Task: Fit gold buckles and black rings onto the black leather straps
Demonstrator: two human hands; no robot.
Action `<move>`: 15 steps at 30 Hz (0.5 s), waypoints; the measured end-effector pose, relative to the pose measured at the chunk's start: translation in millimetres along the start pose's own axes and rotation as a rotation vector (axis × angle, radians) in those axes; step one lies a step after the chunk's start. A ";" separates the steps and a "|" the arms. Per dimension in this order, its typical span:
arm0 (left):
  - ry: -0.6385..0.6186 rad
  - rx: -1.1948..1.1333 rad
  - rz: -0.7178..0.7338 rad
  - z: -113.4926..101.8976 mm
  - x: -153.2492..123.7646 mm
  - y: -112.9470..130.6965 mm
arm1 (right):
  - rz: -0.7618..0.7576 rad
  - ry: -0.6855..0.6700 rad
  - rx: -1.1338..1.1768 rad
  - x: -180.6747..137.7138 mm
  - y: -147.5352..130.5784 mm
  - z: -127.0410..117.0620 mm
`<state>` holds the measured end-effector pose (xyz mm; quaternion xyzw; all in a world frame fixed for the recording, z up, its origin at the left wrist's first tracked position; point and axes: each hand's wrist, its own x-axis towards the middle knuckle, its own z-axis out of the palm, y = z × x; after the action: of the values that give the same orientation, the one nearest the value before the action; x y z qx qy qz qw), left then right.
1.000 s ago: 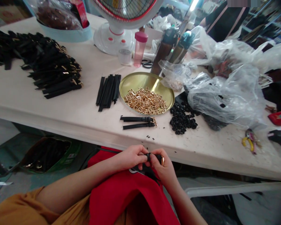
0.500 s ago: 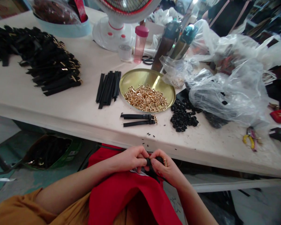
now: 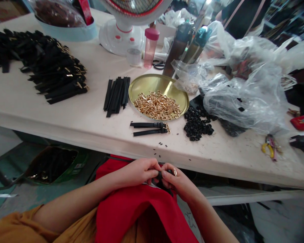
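My left hand and my right hand meet over my lap, just off the table's front edge. Both pinch a black strap, mostly hidden by the fingers. Something gold shows at my right fingers; whether ring or buckle I cannot tell. On the table ahead lie two black straps with gold buckles. Beyond them a gold round tray holds a heap of gold buckles. Black loops are piled to its right, and plain black strips lie to its left.
Buckled straps form a long heap at left. A fan, a pink bottle and dark bottles stand behind the tray. Plastic bags and yellow-handled pliers are at right. Red cloth covers my lap.
My right hand's fingers have curled in and lowered slightly around the black strap. My left hand keeps nearly the same pinch. The view has shifted a little; the table items stay put.
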<state>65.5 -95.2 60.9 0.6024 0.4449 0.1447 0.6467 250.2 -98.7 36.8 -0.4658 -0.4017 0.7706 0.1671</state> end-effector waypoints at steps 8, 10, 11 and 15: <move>0.035 0.058 0.013 -8.4 -1.0 -1.5 | -0.140 0.038 -0.177 -4.6 -1.2 11.1; -0.059 0.017 -0.035 -13.9 -3.0 -2.7 | -0.144 0.112 -0.196 -2.1 -1.1 9.7; -0.126 0.000 -0.064 -15.9 -3.9 -3.1 | -0.152 0.134 -0.205 -0.9 -1.4 8.7; -0.234 0.029 -0.123 -17.2 -5.0 -2.2 | -0.167 0.134 -0.225 0.8 -3.8 6.6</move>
<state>49.0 -88.2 63.0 0.5962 0.4044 0.0270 0.6930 243.7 -98.9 40.9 -0.4969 -0.5108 0.6712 0.2040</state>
